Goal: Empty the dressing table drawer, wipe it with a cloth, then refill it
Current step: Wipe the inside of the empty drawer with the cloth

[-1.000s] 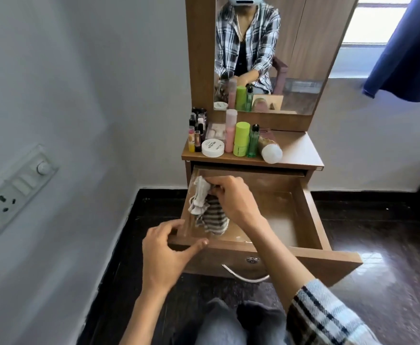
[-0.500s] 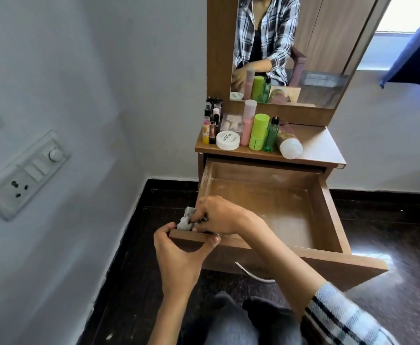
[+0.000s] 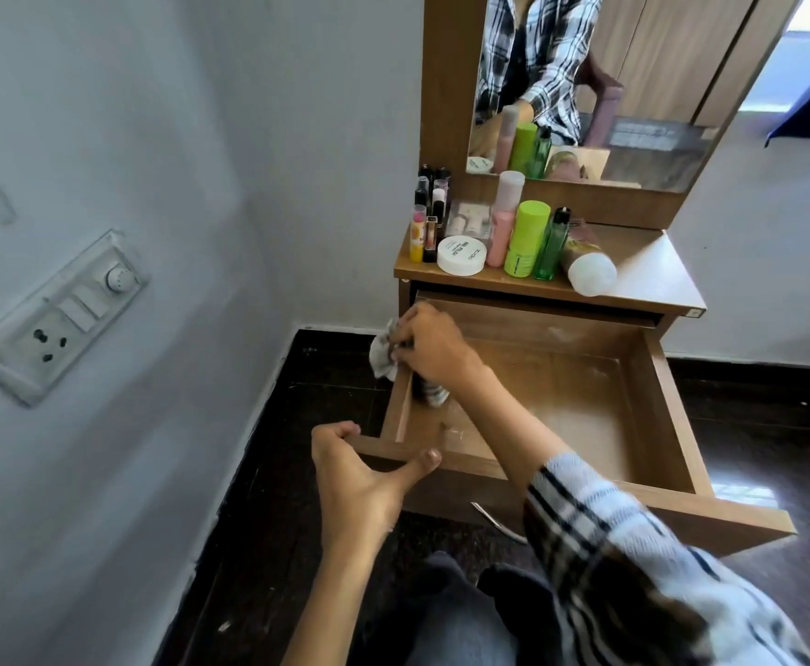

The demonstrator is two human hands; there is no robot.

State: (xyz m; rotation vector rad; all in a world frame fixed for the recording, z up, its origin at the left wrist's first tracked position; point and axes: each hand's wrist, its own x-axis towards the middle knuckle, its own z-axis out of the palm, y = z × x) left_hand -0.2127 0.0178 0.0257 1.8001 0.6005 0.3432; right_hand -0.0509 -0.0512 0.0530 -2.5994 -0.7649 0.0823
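Note:
The wooden drawer [image 3: 677, 415] of the dressing table stands pulled out, its inside bare and dusty. My right hand [image 3: 429, 346] grips a striped grey-white cloth [image 3: 384, 360] on the top of the drawer's left wall, near the back; part of the cloth hangs inside the drawer. My left hand [image 3: 362, 478] holds the drawer's front left corner, fingers over the outer edge and thumb along the front rim. Cosmetics stand on the table top [image 3: 653, 276]: a white jar [image 3: 460, 254], a pink bottle [image 3: 501, 221], a green bottle [image 3: 525, 237] and several small tubes [image 3: 427, 218].
A white bottle [image 3: 588, 266] lies on its side on the table top. The mirror [image 3: 600, 84] rises behind it. A wall with a socket panel [image 3: 57, 319] is close on the left. Dark floor [image 3: 297, 449] surrounds the table. My knees sit below the drawer's metal handle [image 3: 496, 521].
My right hand has slid the cloth from the drawer's front left corner back along the left wall. My left hand stays on the front corner. The view has shifted.

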